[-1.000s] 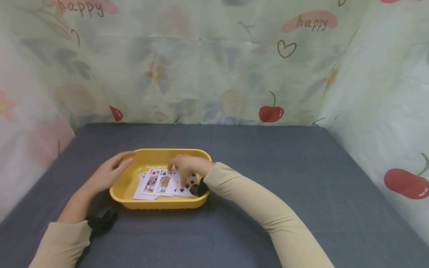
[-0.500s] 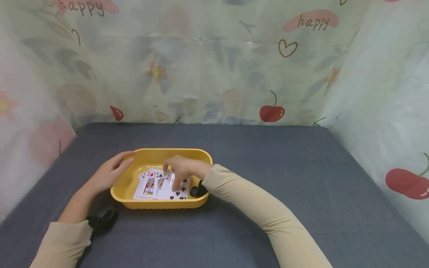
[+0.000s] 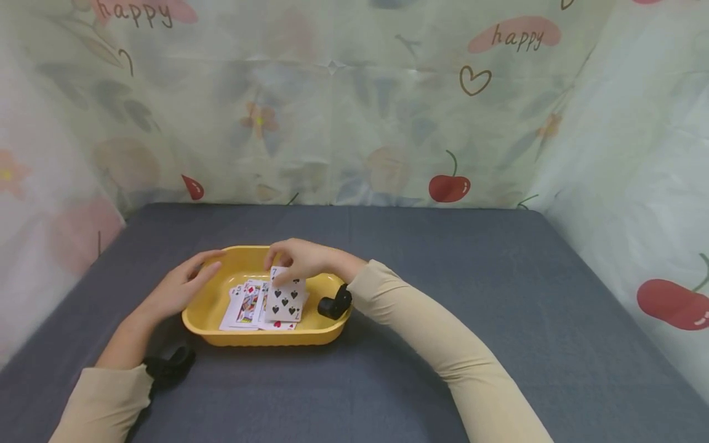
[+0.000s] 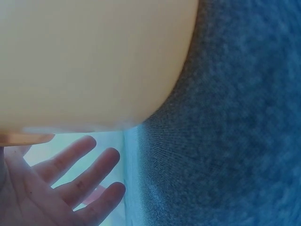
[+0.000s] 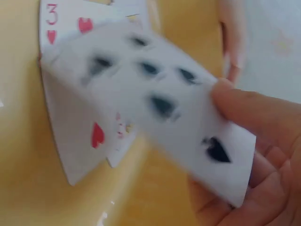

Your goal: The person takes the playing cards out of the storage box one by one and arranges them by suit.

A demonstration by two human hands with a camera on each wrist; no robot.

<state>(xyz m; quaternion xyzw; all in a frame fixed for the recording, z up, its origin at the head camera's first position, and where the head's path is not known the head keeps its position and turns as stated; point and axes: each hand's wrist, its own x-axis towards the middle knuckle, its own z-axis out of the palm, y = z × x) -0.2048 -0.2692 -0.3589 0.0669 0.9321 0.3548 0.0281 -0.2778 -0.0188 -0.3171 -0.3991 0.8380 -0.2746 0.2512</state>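
Note:
A yellow tray (image 3: 260, 338) stands on the dark cloth with playing cards (image 3: 232, 314) fanned face up inside. My right hand (image 3: 301, 255) pinches a seven of spades (image 3: 285, 303) near its upper edge, thumb on the face, and holds it tilted up over the others. Beneath that card shows a three of hearts (image 5: 70, 146) in the right wrist view. A king of diamonds (image 3: 249, 303) lies further left in the fan. At the tray's left end, my left hand (image 3: 180, 286) has its fingers extended by the rim; in the left wrist view its fingers are spread and hold nothing.
Dark cloth (image 3: 443, 277) covers the table around the tray. A patterned curtain (image 3: 354, 123) hangs behind the table and along both sides. Black bands (image 3: 168, 366) sit on both wrists, the right one over the tray's right end.
My right hand slid the seven of spades left over the fan, then raised it, tilting it up. The three of hearts now shows beneath. My left hand has stayed in place.

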